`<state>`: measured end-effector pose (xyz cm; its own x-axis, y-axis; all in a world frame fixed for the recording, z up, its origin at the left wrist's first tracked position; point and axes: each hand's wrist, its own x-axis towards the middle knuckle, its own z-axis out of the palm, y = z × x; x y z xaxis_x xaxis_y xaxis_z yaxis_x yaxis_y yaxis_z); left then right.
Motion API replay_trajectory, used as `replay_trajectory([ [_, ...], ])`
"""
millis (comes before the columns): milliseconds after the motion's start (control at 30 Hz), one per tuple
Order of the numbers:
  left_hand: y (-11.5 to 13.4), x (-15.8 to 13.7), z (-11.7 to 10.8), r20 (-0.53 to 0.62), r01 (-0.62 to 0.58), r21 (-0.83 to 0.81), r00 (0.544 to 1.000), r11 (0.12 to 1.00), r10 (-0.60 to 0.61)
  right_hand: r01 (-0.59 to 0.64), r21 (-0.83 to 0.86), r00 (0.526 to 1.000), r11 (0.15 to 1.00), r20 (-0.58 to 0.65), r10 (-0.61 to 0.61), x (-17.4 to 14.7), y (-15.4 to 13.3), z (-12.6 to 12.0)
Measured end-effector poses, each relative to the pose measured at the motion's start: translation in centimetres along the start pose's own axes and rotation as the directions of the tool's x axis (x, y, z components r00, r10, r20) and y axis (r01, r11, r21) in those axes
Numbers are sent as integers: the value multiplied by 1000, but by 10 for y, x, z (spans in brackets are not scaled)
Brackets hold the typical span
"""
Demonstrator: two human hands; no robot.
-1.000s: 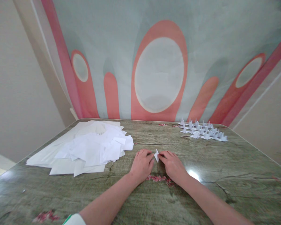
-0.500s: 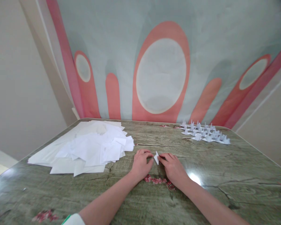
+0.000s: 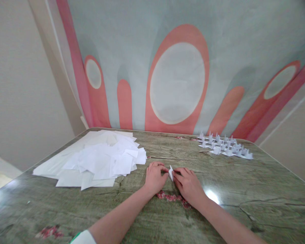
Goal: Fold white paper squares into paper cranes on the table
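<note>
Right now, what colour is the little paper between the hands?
The little paper is white, best seen in the head view.

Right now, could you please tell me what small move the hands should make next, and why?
Perhaps the left hand should pinch the folded white paper lightly to steady it: the right hand holds one side, while the left is at the other.

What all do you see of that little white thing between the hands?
The small folded piece is white, narrow and paper-like, its upper end a sharp point. It shows tilted over the wood-patterned table; whether it rests there is unclear. The right hand touches its right side; the left hand is close at its left. Finer folds don't show.
</note>
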<state>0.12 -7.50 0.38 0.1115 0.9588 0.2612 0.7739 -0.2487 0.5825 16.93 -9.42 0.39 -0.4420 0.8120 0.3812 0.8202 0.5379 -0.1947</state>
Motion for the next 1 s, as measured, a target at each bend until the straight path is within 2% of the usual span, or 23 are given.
replay_trajectory([
  [167, 2, -2, 2, -11, -14, 1, 1000, 1000, 14, 10, 1, 1000, 1000, -28, -10, 0, 1, 4],
  [433, 9, -5, -1, -19, -143, 21, 990, 990, 143, 32, 20, 999, 999, -36, -32, -1, 4, 6],
  [767, 15, -9, -5, 59, -337, 111, 941, 935, 332, 33, 55, 999, 998, 4, -33, 0, 5, 3],
  [1000, 14, -8, -8, 158, -415, 158, 906, 896, 392, 53, 81, 999, 995, 2, -53, 1, 6, 0],
])
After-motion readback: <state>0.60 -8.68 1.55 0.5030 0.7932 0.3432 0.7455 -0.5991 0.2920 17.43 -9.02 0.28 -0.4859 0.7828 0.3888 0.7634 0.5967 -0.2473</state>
